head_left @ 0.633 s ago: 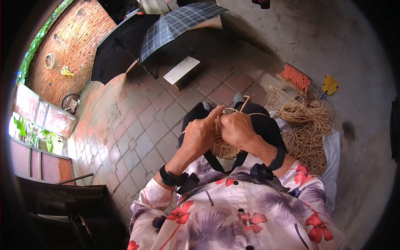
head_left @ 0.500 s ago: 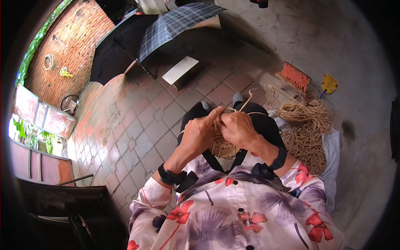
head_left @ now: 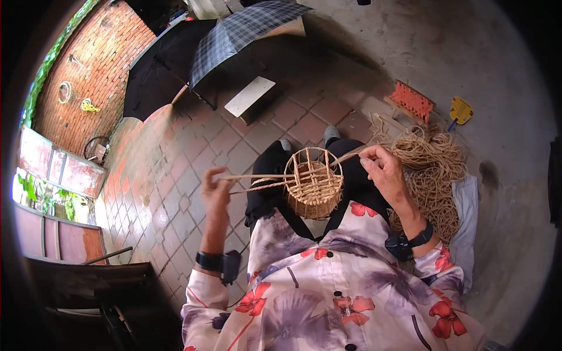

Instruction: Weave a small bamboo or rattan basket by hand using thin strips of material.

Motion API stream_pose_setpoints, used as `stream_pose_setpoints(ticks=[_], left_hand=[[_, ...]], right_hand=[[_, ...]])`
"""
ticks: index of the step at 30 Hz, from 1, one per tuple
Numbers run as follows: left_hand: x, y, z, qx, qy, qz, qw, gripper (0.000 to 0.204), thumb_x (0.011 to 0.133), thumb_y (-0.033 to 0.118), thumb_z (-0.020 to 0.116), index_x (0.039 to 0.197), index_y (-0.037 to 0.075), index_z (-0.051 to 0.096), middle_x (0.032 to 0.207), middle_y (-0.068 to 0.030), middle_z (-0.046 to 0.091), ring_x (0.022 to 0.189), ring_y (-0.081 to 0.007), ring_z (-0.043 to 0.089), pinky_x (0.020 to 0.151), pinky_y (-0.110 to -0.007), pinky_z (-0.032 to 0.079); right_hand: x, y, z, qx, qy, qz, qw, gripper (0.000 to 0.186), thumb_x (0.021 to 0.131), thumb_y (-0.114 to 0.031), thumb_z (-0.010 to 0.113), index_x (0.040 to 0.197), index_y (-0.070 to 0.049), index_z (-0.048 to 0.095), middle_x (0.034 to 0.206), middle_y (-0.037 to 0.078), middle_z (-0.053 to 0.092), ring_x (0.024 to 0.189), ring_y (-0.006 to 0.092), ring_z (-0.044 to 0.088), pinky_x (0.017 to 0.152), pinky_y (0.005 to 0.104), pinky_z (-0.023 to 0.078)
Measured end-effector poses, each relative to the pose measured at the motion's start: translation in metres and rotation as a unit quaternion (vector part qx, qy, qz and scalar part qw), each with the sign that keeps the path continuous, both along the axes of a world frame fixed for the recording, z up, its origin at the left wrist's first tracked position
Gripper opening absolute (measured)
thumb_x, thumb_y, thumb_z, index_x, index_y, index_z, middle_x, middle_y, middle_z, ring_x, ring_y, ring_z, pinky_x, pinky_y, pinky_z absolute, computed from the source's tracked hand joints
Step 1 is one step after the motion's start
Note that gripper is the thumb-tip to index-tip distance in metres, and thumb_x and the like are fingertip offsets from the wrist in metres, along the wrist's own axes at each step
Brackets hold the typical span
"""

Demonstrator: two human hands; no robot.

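Note:
A small round basket (head_left: 316, 193) of tan twisted cord sits between my knees, its open wire-like rim facing up and woven cords crossing inside it. Left of it, my left hand (head_left: 215, 193), a little blurred, pinches tan cord (head_left: 252, 177) that stretches from the basket; a second strand runs just below. To the right, my right hand (head_left: 386, 172) is closed on the end of another length of cord (head_left: 349, 155), pulled out over the rim. Neither hand touches the basket itself.
A large heap of tan cord (head_left: 430, 158) lies on a white sack (head_left: 466, 210) at my right. Beyond are an orange plastic crate-like piece (head_left: 411, 102) and a yellow fly swatter (head_left: 461, 110). A low white-topped stool (head_left: 250, 97) and open umbrellas (head_left: 234, 44) stand ahead.
My hands, earlier close together over the basket, have drawn apart to left and right with cord stretched out from each. The basket's rim and inside now show.

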State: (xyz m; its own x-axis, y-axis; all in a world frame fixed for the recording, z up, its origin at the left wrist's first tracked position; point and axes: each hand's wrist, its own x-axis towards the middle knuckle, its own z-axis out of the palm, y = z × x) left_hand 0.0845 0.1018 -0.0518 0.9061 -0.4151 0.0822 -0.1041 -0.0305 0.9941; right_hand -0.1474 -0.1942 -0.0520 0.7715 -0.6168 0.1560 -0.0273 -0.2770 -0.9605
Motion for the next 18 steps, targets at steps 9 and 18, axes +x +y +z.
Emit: stream_pose_setpoints(ticks=[9,18], left_hand=[[0.111,0.185,-0.025,0.41,0.185,0.088,0.889,0.067,0.089,0.069,0.048,0.087,0.007,0.073,0.058,-0.0037,0.06,0.044,-0.0118,0.048,0.043,-0.026,0.035],[-0.047,-0.039,0.048,0.233,-0.264,-0.149,0.924,0.017,0.086,0.013,0.07,0.097,0.002,0.065,0.085,-0.0109,0.068,0.067,-0.019,0.063,0.062,-0.034,0.049]], right_hand=[[-0.002,0.009,0.024,-0.022,0.037,0.028,0.999,0.012,0.088,-0.003,0.059,0.099,-0.002,0.063,0.083,0.005,0.065,0.071,0.0125,0.062,0.064,0.0286,0.05],[0.031,0.05,0.032,-0.326,-0.004,0.139,0.935,0.029,0.082,0.003,0.058,0.11,-0.004,0.061,0.09,0.017,0.061,0.078,0.038,0.063,0.066,0.0406,0.05]])
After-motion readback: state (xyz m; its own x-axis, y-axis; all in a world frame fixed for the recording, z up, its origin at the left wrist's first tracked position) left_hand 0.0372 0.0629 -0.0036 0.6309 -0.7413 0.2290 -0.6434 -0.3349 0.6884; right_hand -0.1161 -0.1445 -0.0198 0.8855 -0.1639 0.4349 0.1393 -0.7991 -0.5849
